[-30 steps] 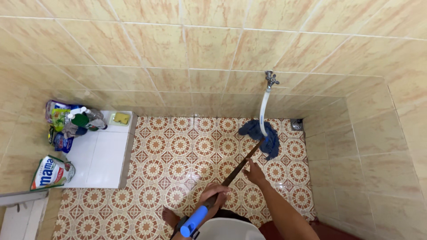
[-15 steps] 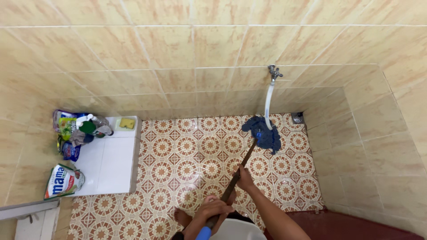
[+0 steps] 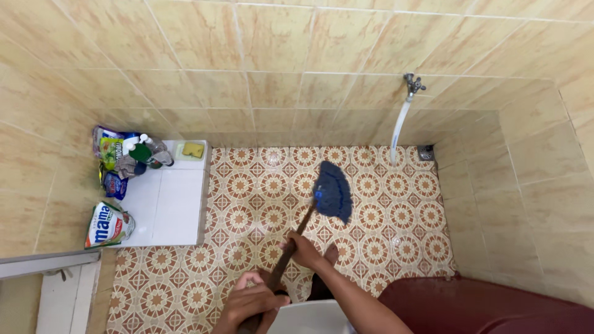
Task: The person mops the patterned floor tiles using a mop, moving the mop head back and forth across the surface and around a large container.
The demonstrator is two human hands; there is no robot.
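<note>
Both my hands grip a mop's dark handle point(image 3: 295, 239). My right hand point(image 3: 303, 249) holds it midway along, and my left hand point(image 3: 250, 304) holds it near the lower end at the bottom of the view. The blue mop head point(image 3: 333, 192) rests on the patterned floor tiles point(image 3: 260, 185), left of a white hose point(image 3: 398, 135) that hangs from a wall tap point(image 3: 412, 84). My bare foot point(image 3: 330, 253) shows just beyond my right hand.
A raised white tiled ledge point(image 3: 164, 207) at the left carries bottles point(image 3: 143, 151), pouches point(image 3: 107, 225) and a yellow sponge point(image 3: 192, 149). A floor drain point(image 3: 426, 153) sits in the far right corner. A dark red basin rim point(image 3: 482, 306) fills the lower right. Beige tiled walls enclose the space.
The mop head has moved left and toward me, away from under the hose. The view has shifted, so the tap now sits further right.
</note>
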